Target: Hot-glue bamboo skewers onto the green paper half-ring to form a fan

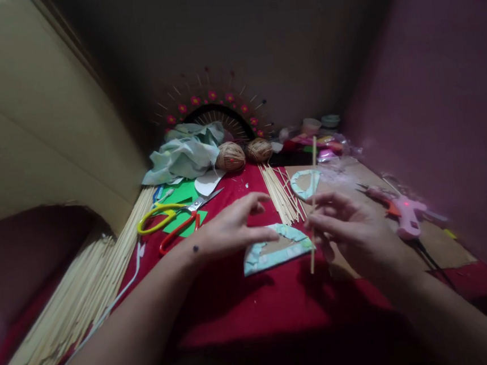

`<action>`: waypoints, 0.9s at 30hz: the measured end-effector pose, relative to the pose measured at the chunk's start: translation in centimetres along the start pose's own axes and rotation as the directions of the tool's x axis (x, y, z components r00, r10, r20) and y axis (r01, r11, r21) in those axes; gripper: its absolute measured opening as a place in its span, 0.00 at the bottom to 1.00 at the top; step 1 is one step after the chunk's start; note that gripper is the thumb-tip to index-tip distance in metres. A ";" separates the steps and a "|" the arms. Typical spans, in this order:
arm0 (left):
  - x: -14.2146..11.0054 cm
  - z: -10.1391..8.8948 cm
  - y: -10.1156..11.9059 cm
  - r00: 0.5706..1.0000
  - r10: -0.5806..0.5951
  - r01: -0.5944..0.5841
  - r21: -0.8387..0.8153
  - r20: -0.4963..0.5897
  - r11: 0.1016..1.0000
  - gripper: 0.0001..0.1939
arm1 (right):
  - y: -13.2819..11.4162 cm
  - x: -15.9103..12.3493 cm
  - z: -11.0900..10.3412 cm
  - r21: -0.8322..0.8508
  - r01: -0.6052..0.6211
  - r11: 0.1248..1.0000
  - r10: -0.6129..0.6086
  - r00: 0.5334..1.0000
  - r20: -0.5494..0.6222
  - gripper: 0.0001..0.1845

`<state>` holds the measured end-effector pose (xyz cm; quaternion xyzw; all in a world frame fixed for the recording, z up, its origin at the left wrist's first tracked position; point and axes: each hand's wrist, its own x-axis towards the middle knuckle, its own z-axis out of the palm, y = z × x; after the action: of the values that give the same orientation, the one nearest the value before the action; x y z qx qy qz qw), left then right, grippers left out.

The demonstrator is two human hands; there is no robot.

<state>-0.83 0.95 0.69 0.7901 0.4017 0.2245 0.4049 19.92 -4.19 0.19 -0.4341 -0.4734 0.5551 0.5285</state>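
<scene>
My right hand (341, 225) pinches a thin bamboo stick (315, 159), which stands nearly upright. My left hand (234, 223) is open, thumb and fingers apart, with the thumb over a half-round cardboard piece (278, 258) edged in pale blue-green cloth. Whether the thumb touches that piece I cannot tell. A second, smaller half-round piece (299, 186) with the same cloth edging lies behind the stick. Between the two hands and farther back, a small bundle of bamboo sticks (279, 196) rests on the red cloth (238, 313).
Scissors (192, 207) with yellow and red handles lie on green sheets (180, 192). Long sticks (78, 299) fill the left side. A pink glue gun (409, 216) sits on cardboard (454, 249) at right. Behind are crumpled fabric (181, 156), twine balls (230, 156) and a flowered fan-shaped piece (215, 108).
</scene>
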 end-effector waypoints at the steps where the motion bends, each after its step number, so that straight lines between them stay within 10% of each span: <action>1: 0.1 0.2 -0.3 0.998 -0.006 -0.003 0.167 0.059 0.986 0.40 | -0.1 -0.1 -0.9 0.017 -0.005 1.000 0.006 0.999 -0.051 0.19; 5: 0.3 2.4 -0.8 0.995 0.016 -0.074 0.598 0.102 0.798 0.50 | 0.0 -0.9 -3.6 -0.038 0.019 0.999 -0.026 0.981 -0.195 0.28; 13: 0.2 2.0 -0.3 0.992 0.013 -0.100 0.709 0.128 0.698 0.37 | 0.4 -1.8 -4.2 -0.378 0.106 0.920 -0.182 0.968 -0.171 0.13; 16: 0.1 0.6 -0.6 0.990 -0.040 -0.074 0.733 0.137 0.676 0.37 | 1.1 -1.5 -4.2 -0.713 0.254 0.654 -0.400 0.915 -0.042 0.14; 22: -0.1 -0.1 -0.7 0.983 -0.045 -0.094 0.697 0.179 0.711 0.38 | 1.5 -1.2 -3.0 -0.867 0.429 -0.254 -0.471 0.728 0.499 0.12; 27: -0.5 0.2 -0.2 0.974 -0.030 -0.132 0.668 0.226 0.732 0.38 | 0.9 -1.6 -1.7 -0.841 0.431 -0.326 -0.419 0.732 0.537 0.12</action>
<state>-1.09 0.50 0.45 0.9139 0.3862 -0.0157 0.1244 21.57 -5.68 -0.99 -0.4608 -0.8396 -0.2140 0.1924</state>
